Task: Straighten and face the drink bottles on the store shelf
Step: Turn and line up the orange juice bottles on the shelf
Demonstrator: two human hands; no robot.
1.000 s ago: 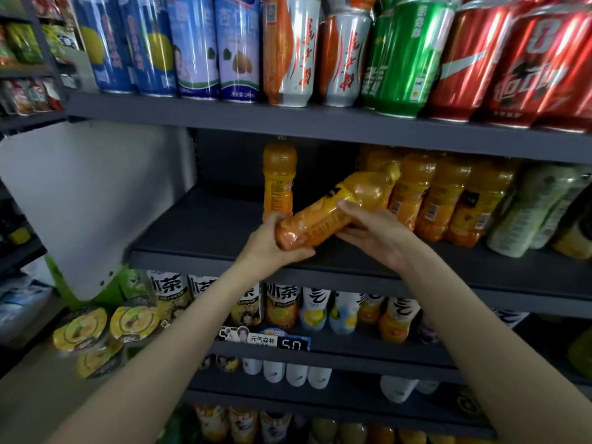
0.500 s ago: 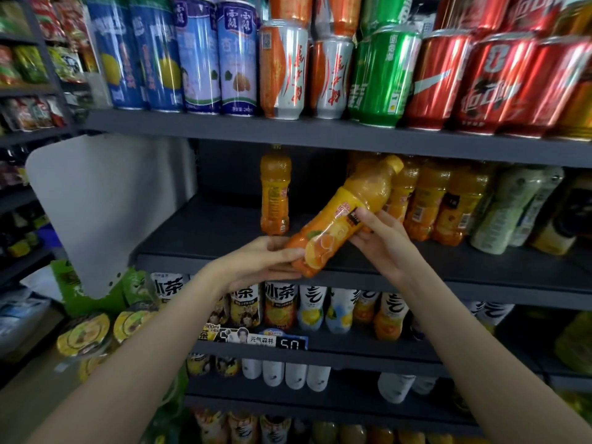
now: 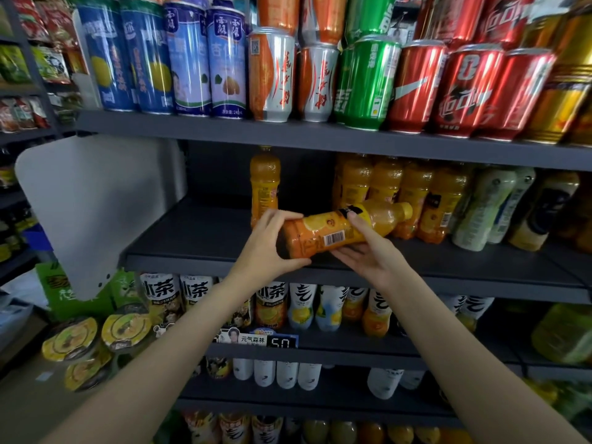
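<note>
An orange juice bottle [image 3: 339,230] lies almost level in front of the middle shelf [image 3: 205,235], yellow cap to the right, barcode facing me. My left hand [image 3: 272,243] grips its base end. My right hand [image 3: 368,251] holds its middle from below, with one finger over the top. One orange bottle [image 3: 264,184] stands upright alone behind my left hand. A row of several orange bottles [image 3: 416,193] stands to the right, partly hidden by the held bottle.
Pale green bottles [image 3: 490,206] and a dark-labelled bottle [image 3: 544,209] lean at the row's right end. Cans [image 3: 320,75] fill the shelf above. Tea and juice bottles [image 3: 282,306] stand on the shelf below. A white side panel [image 3: 96,203] bounds the left.
The bottle has dropped from a steep tilt to nearly level and has turned so its barcode faces me. Both hands have shifted their hold on it, the left now wrapping the base.
</note>
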